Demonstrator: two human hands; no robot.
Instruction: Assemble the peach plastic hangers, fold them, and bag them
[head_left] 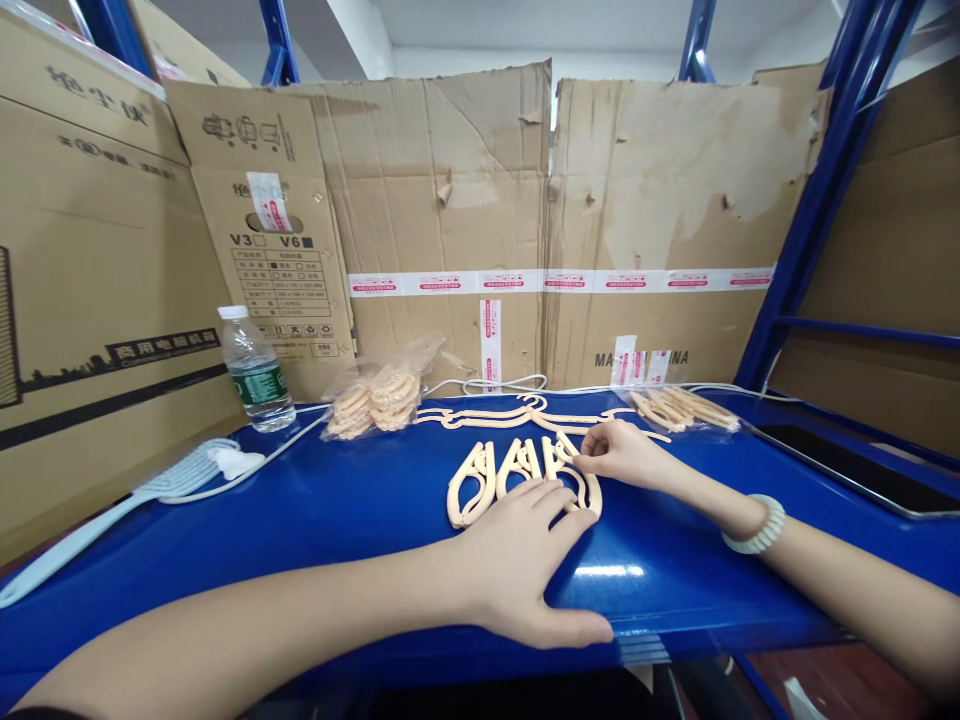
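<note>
Three peach-coloured folding hangers lie folded in a row on the blue table: a left one (pixel 451 495), a middle one (pixel 513 458) and a right one (pixel 595 490). My left hand (pixel 517 565) rests over their near ends with fingers stretched and thumb spread; it partly hides the middle and right hangers. With closed fingertips, my right hand (pixel 626 455) pinches the upper part of the right folding hanger. Just behind them lie unfolded hangers (pixel 487 413) with their hooks near the middle.
Clear bags of folded hangers (pixel 394 395) and more hangers (pixel 682 408) lie at the back. A water bottle (pixel 255 375) and a pale blue slotted paddle (pixel 176 475) are left; a dark phone or tablet (pixel 862 465) lies right. Cardboard (pixel 442 180) walls the back, with a white cable before it.
</note>
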